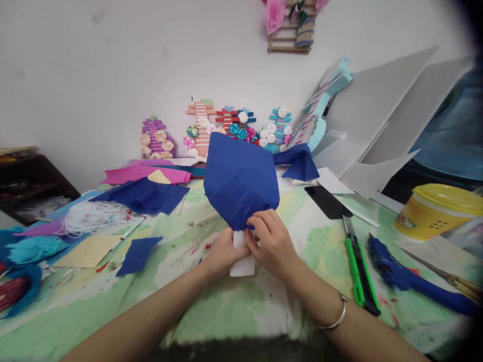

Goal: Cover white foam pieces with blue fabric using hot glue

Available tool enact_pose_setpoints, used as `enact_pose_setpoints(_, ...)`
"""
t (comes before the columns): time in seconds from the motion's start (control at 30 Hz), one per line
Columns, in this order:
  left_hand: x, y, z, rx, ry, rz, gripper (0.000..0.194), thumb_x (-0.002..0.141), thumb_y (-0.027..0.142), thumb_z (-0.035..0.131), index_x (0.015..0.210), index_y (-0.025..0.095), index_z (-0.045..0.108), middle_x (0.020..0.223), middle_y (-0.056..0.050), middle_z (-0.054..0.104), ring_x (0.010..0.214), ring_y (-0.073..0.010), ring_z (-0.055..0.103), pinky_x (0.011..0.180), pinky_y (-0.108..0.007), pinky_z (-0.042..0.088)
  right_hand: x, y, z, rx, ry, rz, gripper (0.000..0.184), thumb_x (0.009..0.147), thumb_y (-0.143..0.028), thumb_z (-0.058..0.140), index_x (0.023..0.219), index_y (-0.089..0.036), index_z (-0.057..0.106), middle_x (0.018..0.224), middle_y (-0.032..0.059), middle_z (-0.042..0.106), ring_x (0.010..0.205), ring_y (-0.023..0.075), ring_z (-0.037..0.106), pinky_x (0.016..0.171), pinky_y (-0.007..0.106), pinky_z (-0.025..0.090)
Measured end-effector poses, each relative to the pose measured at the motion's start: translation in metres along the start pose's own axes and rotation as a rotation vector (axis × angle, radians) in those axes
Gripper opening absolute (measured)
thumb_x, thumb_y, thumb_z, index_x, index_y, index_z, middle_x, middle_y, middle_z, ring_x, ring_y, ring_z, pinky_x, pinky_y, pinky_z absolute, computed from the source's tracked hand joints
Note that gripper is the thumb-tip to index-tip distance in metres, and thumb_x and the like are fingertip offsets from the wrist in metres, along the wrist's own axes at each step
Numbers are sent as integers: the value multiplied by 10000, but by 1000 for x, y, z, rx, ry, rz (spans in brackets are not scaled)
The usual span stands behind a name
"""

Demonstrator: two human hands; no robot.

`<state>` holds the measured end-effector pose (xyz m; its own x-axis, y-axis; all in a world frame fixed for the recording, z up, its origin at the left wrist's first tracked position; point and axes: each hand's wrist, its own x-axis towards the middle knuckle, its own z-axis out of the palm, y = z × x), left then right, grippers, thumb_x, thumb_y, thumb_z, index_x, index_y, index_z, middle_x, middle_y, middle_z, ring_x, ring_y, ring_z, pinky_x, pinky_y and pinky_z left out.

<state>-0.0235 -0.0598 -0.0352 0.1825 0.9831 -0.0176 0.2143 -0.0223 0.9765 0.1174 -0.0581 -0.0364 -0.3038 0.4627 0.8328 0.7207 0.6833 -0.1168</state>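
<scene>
A dark blue sheet (241,176), paper or cloth, stands upright over the table, wrapped at its lower end around a narrow white card strip (243,267). My left hand (222,254) is closed around the strip just below the blue part. With bent fingers, my right hand (273,244) pinches the sheet's gathered lower right edge, where the strip comes out. The fingertips partly hide the join. Whatever card lies behind the blue sheet is covered.
On the right lie a green utility knife (360,271), a blue glue gun (392,269), a black phone (328,202) and a yellow tub (437,211). Blue pieces (139,254), white string (96,218) and a cream square (88,251) lie left. Decorated guitar shapes (199,125) line the wall.
</scene>
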Motion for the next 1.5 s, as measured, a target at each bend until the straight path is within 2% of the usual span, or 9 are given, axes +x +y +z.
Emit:
enact_pose_setpoints(0.13,0,-2,0,49,13,73,274,644,190,681,880,194,543,808,0,636,793,-196,593,665,-280,465,-1,1,0,-4,-14,34,121,810,-120,485,851,-163,590,857,111,608,834,239,503,711,389,419)
enact_pose_setpoints(0.3,-2,-3,-1,154,12,53,331,661,214,666,957,186,518,911,-22,637,849,-204,596,727,-302,477,-1,-1,-2,88,-50,113,85,784,-130,493,760,-183,556,751,73,579,767,217,492,688,362,406)
enact_pose_setpoints(0.37,-3,-2,-2,161,-17,51,371,672,234,667,1003,176,510,961,-38,633,888,-213,596,761,-311,477,0,-3,-4,169,-61,184,84,794,-148,483,734,-190,522,719,56,548,738,201,480,678,345,402)
enact_pose_setpoints(0.47,-5,1,-2,91,-88,143,374,709,239,647,1051,185,506,1033,-44,625,964,-222,586,823,-317,465,2,-5,-5,251,-102,285,117,841,-197,465,725,-200,484,705,34,512,724,183,472,670,320,392)
enact_pose_setpoints(0.6,-7,6,2,109,-90,207,322,674,174,641,976,203,531,935,-24,629,891,-221,589,766,-312,473,3,-6,-4,235,-146,339,130,856,-220,462,727,-206,458,719,27,500,726,179,461,651,303,377)
enact_pose_setpoints(0.77,-7,8,4,165,-72,204,170,670,170,621,807,201,525,753,10,574,732,-182,549,682,-288,464,2,-5,-2,253,-139,341,149,840,-156,411,703,-211,423,693,19,479,695,174,444,623,298,359)
enact_pose_setpoints(1.13,-11,16,9,15,-14,48,273,617,95,655,754,223,456,679,33,529,754,-194,552,677,-289,457,0,-4,-1,279,-142,339,155,843,-144,388,704,-213,395,693,16,459,693,176,438,631,301,347)
enact_pose_setpoints(1.37,-11,14,10,-40,-18,36,288,614,115,660,782,235,458,755,17,581,844,-215,577,714,-296,479,0,-5,-1,273,-136,330,151,854,-148,382,716,-207,400,702,18,458,695,173,434,634,301,344)
enact_pose_setpoints(1.5,-10,12,10,23,-3,10,286,647,144,636,864,223,467,855,9,624,875,-203,589,765,-302,492,-1,-4,-2,301,-129,341,146,845,-144,399,712,-204,393,694,9,441,688,165,426,636,294,336)
